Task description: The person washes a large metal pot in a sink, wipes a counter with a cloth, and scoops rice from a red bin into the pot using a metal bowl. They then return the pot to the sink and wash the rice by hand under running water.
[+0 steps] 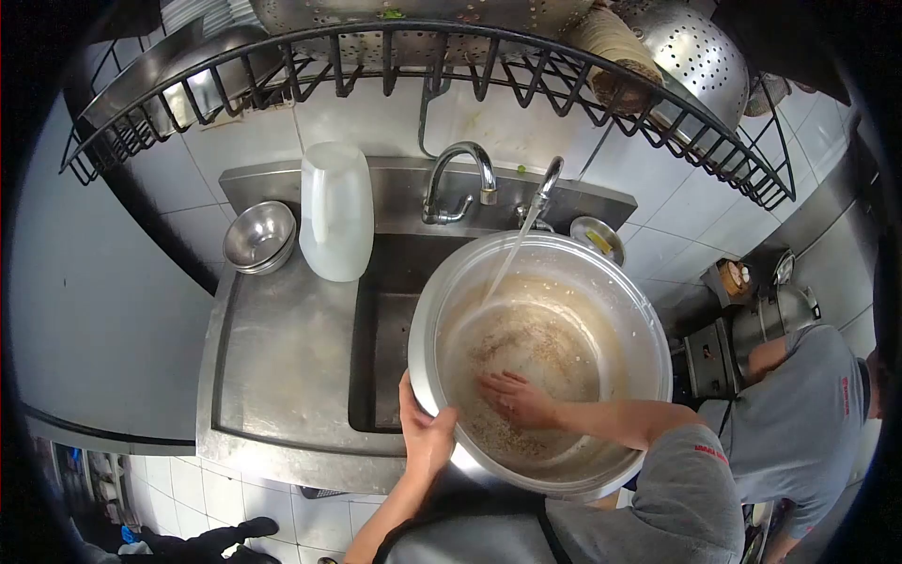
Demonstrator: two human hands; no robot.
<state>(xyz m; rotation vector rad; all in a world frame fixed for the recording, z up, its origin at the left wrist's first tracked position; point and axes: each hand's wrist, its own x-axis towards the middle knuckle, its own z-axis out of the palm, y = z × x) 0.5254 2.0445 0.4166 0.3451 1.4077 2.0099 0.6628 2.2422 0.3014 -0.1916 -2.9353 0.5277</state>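
Note:
A large metal pot sits over the sink, its mouth toward me. My left hand is closed around its lower left rim, thumb over the edge. Inside the pot, my right hand reaches toward the bottom, fingers stretched out and holding nothing that I can see. Small pale and brownish grains or residue lie around it. From the right faucet a thin stream of water runs into the pot.
Left of the pot are the sink basin, a tall whitish container and stacked metal bowls. A black wire rack with colanders hangs above. A person in a grey shirt stands close on the right. A small dish sits behind the pot.

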